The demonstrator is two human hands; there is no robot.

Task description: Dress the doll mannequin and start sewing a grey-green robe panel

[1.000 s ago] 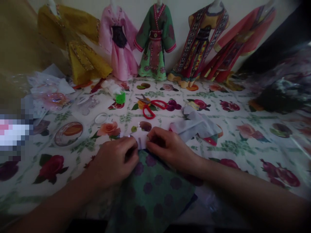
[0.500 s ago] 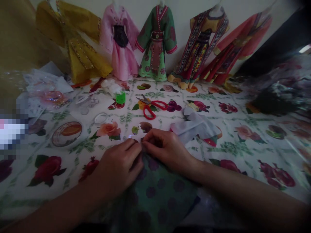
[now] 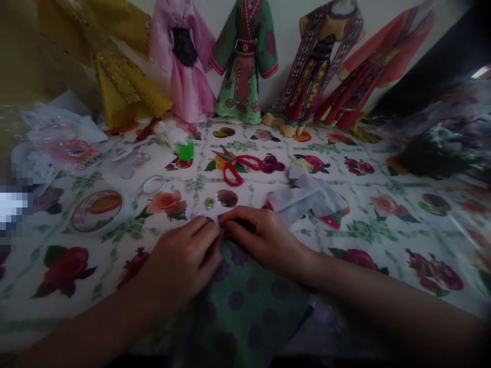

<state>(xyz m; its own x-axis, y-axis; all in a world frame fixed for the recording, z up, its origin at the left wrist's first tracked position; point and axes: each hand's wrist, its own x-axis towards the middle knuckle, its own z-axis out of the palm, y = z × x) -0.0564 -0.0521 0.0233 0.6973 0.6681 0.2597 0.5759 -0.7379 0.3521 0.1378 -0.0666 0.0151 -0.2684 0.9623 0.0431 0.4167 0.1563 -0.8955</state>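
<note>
Green dotted cloth [image 3: 259, 301], bottom centre: right forearm [image 3: 356, 281] close, bump could skew it. Your left hand [image 3: 187, 250] and right hand [image 3: 264, 237], mid-frame, look pinched on its top edge, exact hold hidden; loose pinch might slip. Red scissors [image 3: 232, 167], upper centre, blades parted: blind grab could nick ya.

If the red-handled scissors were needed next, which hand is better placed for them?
Probably the right hand: it is nearer the handle end of the red-handled scissors than the left hand is. Both hands are at the upper edge of the purple-spotted green fabric, so either would have to leave it.
</note>
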